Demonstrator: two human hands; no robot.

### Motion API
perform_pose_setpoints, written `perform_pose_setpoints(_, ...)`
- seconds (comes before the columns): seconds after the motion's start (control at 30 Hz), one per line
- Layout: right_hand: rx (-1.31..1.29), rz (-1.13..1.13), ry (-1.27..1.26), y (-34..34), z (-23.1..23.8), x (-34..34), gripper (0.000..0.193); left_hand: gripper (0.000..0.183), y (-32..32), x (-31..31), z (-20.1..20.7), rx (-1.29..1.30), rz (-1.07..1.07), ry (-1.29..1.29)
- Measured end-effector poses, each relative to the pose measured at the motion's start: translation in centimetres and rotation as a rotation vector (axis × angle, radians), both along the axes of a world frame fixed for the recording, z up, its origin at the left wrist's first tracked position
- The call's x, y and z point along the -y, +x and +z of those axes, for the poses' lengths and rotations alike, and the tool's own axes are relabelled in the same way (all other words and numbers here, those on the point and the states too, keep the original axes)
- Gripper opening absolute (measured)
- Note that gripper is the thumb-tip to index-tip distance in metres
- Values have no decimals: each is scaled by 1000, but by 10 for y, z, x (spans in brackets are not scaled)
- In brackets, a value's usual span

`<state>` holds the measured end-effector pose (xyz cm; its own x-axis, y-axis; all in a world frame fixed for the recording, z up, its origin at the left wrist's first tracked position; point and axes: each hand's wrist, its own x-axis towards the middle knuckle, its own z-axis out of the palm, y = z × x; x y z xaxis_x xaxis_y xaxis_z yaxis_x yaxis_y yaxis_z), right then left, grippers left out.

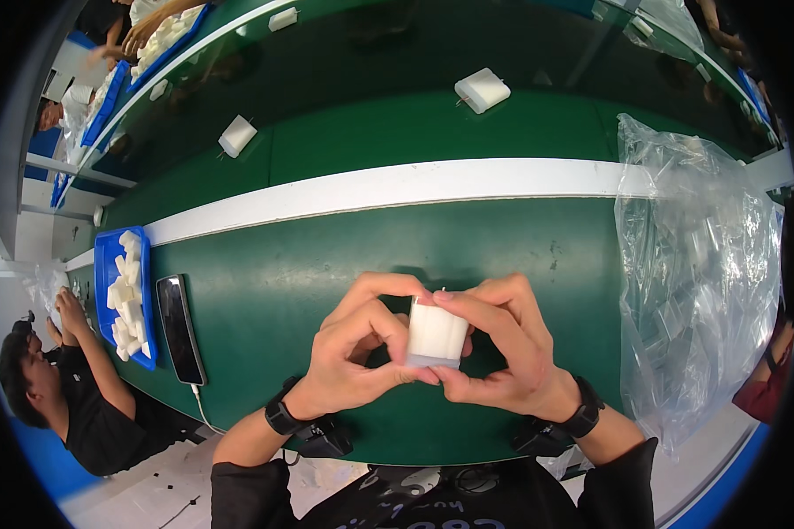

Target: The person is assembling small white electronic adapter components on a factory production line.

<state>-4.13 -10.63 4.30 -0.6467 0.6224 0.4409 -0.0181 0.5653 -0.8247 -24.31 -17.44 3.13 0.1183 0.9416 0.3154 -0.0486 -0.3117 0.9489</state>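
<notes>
Between my two hands, over the green bench, I hold a white charger plug point(438, 331) upright. Its lower end has a greyish band, and a metal pin pokes up at its top. My left hand point(362, 339) pinches the left side, index finger at the upper corner and thumb at the bottom edge. My right hand point(507, 344) grips the other side, its index finger across the upper corner and its thumb below. Part of the plug's right side is hidden behind my right fingers.
A blue tray point(151, 331) of white plug pieces lies left, beside a phone point(180, 331) with a cable. Clear plastic bags point(701, 291) cover the right side. Beyond the white rail point(397, 182), two plugs point(237, 137) and others lie on green surface. Another person point(88, 397) works at left.
</notes>
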Motion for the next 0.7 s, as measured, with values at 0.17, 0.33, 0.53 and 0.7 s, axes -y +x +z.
perform_pose_setpoints(0.17, 12, -18, 19, -3, 1, 2, 65, 30, -1, 4, 1, 111, -33, -101)
perform_pose_setpoints(0.33, 25, -20, 17, -6, 3, 1, 65, 28, -3, 0, -7, 91, -6, -38)
perform_pose_setpoints(0.53, -4, 1, -26, -6, 3, 2, 62, 41, -10, 2, -8, 161, -39, -56)
perform_pose_setpoints(0.7, 29, 35, -80, -1, 3, 1, 63, 65, -20, 2, 5, 122, -107, -199)
